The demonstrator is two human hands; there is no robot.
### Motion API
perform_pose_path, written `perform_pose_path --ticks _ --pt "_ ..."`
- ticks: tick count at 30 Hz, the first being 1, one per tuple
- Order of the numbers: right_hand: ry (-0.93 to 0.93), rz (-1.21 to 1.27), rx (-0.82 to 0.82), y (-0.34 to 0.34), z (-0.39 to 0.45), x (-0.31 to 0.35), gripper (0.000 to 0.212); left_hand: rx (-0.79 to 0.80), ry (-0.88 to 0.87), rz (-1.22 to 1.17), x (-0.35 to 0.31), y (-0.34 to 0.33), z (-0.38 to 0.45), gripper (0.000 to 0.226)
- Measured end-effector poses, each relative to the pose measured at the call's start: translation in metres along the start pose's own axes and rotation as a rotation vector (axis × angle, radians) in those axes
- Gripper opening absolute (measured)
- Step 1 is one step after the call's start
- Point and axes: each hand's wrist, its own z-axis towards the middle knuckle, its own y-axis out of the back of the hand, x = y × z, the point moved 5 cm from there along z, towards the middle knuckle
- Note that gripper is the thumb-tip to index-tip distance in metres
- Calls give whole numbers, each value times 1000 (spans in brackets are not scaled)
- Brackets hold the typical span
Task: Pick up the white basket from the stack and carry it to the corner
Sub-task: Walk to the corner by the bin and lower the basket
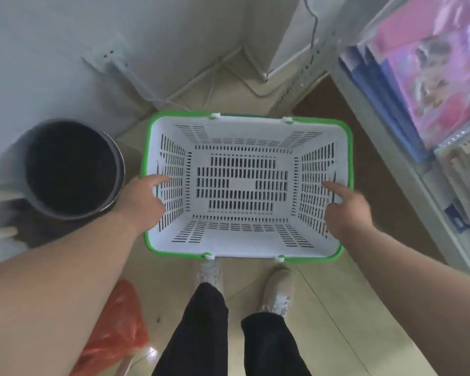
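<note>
Head: both hands grip white basket; no legible writing.

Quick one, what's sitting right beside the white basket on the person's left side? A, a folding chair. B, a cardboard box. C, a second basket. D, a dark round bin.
D: a dark round bin stands just left of the white basket, next to the left hand gripping its side.
</note>
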Motion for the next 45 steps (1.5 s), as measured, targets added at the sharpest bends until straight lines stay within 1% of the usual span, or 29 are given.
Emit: perform_pose_path --ticks 4,8,10,14,16,18,21,27,30,33,36,41,45 --pt "106 -135 -2 21 8 88 74 -54 46 -135 18 42 -14 69" --pt "230 -196 3 50 5 178 72 -111 79 -232 18 85 -35 66" --pt "285 -216 21 55 12 217 71 -143 104 -284 18 99 -37 65" --pt "353 -292 86 41 48 280 73 -184 155 -409 22 107 -21 66" --pt "368 -344 96 27 69 304 75 -203 193 -458 25 103 -8 65" --pt "382 -338 111 11 90 322 78 -232 236 -496 28 95 5 64" --pt "378 -378 116 -4 118 329 78 -251 290 -504 27 76 18 61" --pt "398 -485 144 -19 150 312 71 -248 358 -530 25 33 35 59" --pt "382 -515 165 -25 160 300 73 -246 353 -501 24 23 40 63" --pt "370 -509 178 -32 169 286 69 -236 356 -505 24 14 45 66" --pt "363 -516 190 -38 175 275 65 -202 404 -502 25 3 46 70" --pt "391 -515 195 -44 188 276 63 -242 376 -464 25 1 56 66" --pt "381 -558 214 -49 196 283 64 -198 332 -372 33 6 70 62"
